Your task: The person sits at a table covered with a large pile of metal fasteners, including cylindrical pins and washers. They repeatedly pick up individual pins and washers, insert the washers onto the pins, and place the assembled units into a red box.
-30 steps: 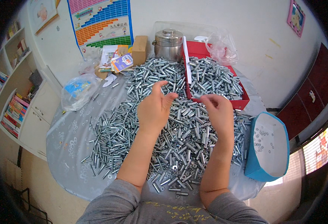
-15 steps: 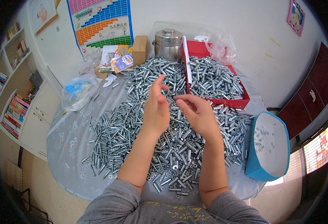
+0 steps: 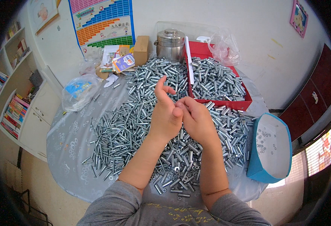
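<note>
Above the heap of metal pieces [image 3: 124, 128], my left hand [image 3: 164, 113] and my right hand [image 3: 196, 118] come together. Two fingers of my left hand point up and away, while its thumb is raised toward the right hand; its other fingers are hidden. My right hand's fingers are bent and pinched against the left hand. What lies between them is covered by the fingers and too small to name. The heap under both hands is a mix of silvery tubes, long bolts, nuts and washers, densest in the middle of the table.
A red box [image 3: 244, 103] full of metal sleeves stands at the back right. A blue bin [image 3: 253, 169] with scattered small rings is at the right edge. Behind are a steel pot [image 3: 170, 45], a cardboard box [image 3: 141, 51], booklets [image 3: 123, 63] and a plastic bag [image 3: 78, 92].
My left hand has moved slightly right and turned, and my right hand has shifted a little left. The hands, apart before, now meet at the fingers.
</note>
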Tool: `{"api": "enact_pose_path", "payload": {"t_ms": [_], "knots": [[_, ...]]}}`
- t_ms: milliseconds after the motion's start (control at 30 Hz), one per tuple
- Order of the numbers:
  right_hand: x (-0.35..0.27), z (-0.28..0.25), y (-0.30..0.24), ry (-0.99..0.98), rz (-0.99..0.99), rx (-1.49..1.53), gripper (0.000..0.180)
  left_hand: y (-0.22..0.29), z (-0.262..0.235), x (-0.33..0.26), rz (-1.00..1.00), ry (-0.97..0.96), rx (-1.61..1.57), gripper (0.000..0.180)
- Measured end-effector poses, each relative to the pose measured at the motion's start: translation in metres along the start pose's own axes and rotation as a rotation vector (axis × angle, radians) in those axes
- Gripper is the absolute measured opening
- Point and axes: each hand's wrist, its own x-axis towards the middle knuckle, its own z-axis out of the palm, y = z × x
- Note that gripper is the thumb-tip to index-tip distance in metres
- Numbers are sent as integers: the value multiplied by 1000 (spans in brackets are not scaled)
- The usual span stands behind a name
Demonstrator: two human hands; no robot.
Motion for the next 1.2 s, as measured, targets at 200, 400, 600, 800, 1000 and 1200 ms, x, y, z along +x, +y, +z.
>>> {"api": "enact_pose_path", "payload": {"t_ms": [200, 400, 600, 800, 1000, 1200], "knots": [[-5, -8, -4, -51, 20, 21, 16, -4, 3, -2, 29, -16, 49, 115], [-8, -10, -9, -35, 54, -29, 18, 2, 5, -4, 51, -44, 44, 118], [-7, -11, -5, -22, 105, -2, 20, 1, 7, -5, 59, -58, 26, 118], [-7, -10, 1, -12, 44, 78, 23, 3, 2, -4, 69, -49, 40, 114], [-9, -14, -3, -41, 81, 28, 25, 7, 2, -4, 64, -69, 14, 112], [-10, -12, -6, 3, -12, 165, 27, 4, 0, -2, 54, -61, 35, 114]]}}
